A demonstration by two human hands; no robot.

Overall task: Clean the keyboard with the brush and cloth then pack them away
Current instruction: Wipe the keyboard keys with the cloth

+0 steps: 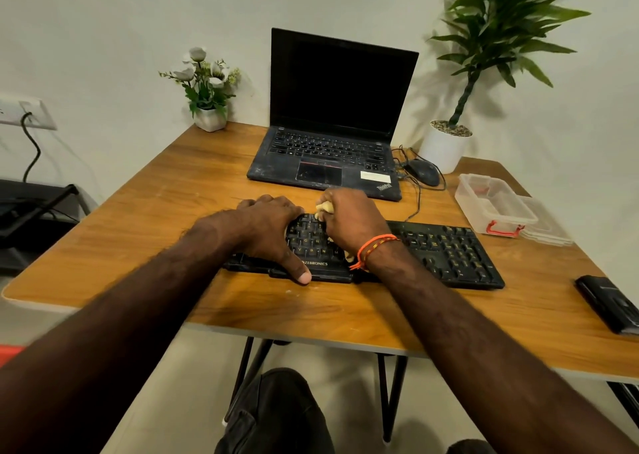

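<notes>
Black keyboard (446, 251), lying parallel to the near edge of the table (179, 184), toward its right half. Right hand (349, 218) rests over the middle keys, its grip curled tight around a bunched yellowish cloth (324, 209), which shows only at the fingers and below the wrist. Left hand (269, 225) lies flat on the keyboard's left part, fingers spread and the thumb pressed on the front rim, holding the board steady. No brush can be made out. A clear plastic container (491, 204) with red latches stands near the right edge, its lid (546, 225) just beside it. Behind the keyboard, toward the far edge: an open laptop (332, 121), a mouse (423, 172) with a cable trailing to the keyboard, and two potted plants.

Probable step: wiping the keys. Risks: a hard stroke may catch and lift a keycap, or, should the left hand ease, push the board into the laptop or snag the cable.
</notes>
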